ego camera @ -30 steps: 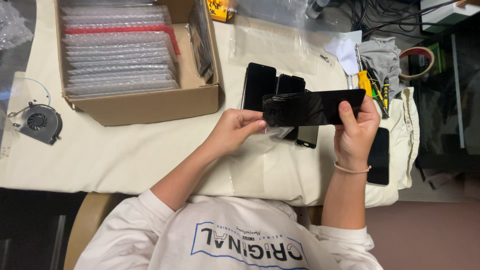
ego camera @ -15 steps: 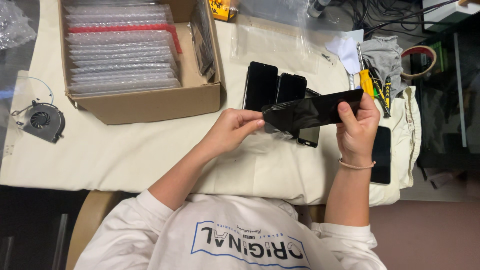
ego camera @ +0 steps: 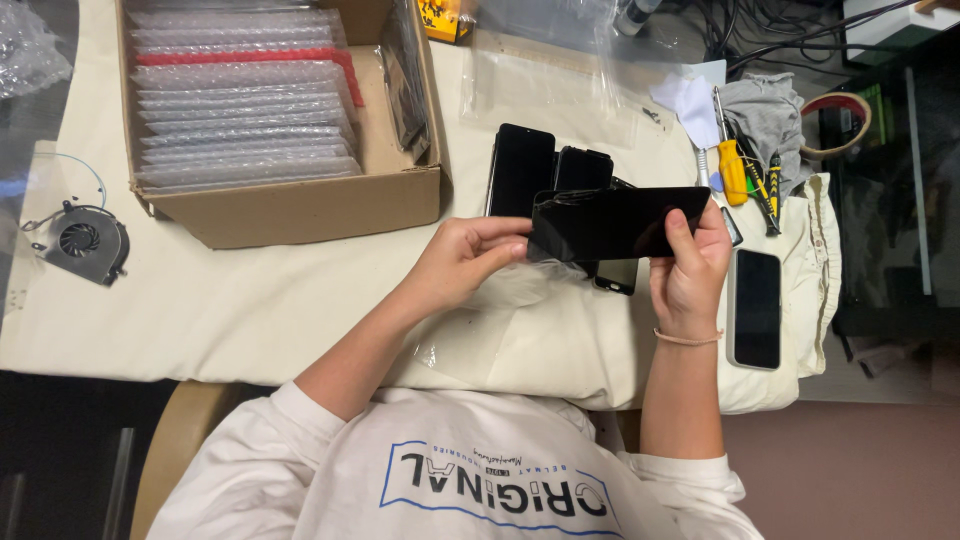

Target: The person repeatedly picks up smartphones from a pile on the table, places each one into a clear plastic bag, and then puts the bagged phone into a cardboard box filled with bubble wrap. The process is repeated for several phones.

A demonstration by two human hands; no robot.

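Both of my hands hold a thin black phone screen panel [ego camera: 615, 222] level above the cloth-covered table. My left hand [ego camera: 462, 258] pinches its left end with fingertips and thumb. My right hand [ego camera: 690, 272] grips its right end, thumb on the glass face. A clear plastic wrapper [ego camera: 500, 290] lies under the left hand. Just behind the panel, two more black screens [ego camera: 520, 168] lie side by side on the table, partly hidden by the held one.
An open cardboard box [ego camera: 300, 208] with several bubble-wrapped packets stands at the back left. A small cooling fan [ego camera: 85, 243] lies far left. Yellow-handled screwdrivers [ego camera: 733, 170], a grey cloth [ego camera: 765, 110] and a tape roll [ego camera: 835, 125] sit at the right, a phone [ego camera: 757, 308] nearer.
The panel has turned from a slight tilt to nearly level between my hands. My left fingers have shifted along its left edge. Nothing on the table moved.
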